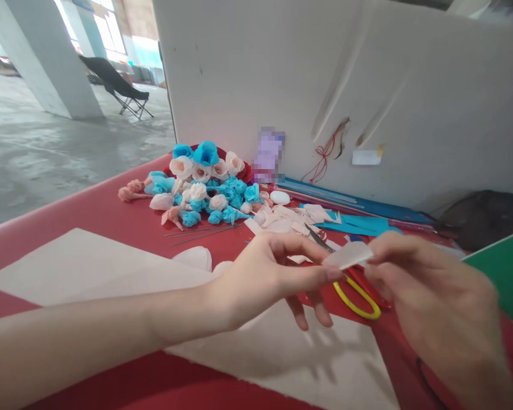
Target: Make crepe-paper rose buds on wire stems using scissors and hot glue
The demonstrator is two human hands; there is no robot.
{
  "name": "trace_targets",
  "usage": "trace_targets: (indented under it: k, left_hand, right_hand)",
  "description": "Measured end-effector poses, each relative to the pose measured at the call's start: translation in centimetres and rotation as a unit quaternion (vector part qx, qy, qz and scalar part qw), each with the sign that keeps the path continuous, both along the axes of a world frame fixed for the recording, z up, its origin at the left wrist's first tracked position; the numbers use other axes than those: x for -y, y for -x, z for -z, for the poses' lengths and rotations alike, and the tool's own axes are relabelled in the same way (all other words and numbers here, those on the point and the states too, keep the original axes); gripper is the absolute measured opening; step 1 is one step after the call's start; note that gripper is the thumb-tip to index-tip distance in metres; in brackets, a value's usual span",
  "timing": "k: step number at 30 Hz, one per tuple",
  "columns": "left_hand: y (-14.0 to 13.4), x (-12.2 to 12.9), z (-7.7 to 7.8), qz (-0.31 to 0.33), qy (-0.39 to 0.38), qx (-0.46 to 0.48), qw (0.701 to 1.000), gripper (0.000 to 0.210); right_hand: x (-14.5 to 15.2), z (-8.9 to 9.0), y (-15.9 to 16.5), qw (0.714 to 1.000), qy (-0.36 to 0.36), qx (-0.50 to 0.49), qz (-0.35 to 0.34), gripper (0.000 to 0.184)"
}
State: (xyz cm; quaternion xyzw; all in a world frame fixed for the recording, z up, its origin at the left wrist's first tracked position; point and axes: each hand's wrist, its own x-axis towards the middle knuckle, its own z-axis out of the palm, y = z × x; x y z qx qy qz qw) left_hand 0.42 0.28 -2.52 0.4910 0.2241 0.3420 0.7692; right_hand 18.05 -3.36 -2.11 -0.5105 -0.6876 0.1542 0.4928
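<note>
A small piece of pale paper (349, 255) is stretched between my two hands above the table. My left hand (277, 265) pinches its left end between thumb and forefinger, with the other fingers hanging loose below. The right end is gripped by the fingers of my right hand (431, 290), which is slightly blurred. Scissors with yellow-lined handles (359, 299) lie behind and beneath the paper, partly hidden by it. Under my hands a large cream sheet (290, 353) lies flat. Rounded pale paper pieces (193, 259) rest behind my left forearm.
Blue, white and pink paper flowers (214, 188) are heaped at the back left of the red table (111, 222). Paper scraps (288, 217), thin wires (200, 232), blue paper strips (354, 224) and a white oval object (280, 197) lie near the wall. A green board (502, 273) stands at right.
</note>
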Motion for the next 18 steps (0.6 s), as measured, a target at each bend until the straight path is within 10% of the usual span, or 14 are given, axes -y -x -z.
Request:
trace_targets:
  k: [18]
  left_hand:
    - [0.1,0.4,0.0,-0.074,-0.158,-0.129,0.976,0.010]
  right_hand:
    - [-0.2,0.7,1.7,0.985,0.095,-0.116,-0.081,0.011]
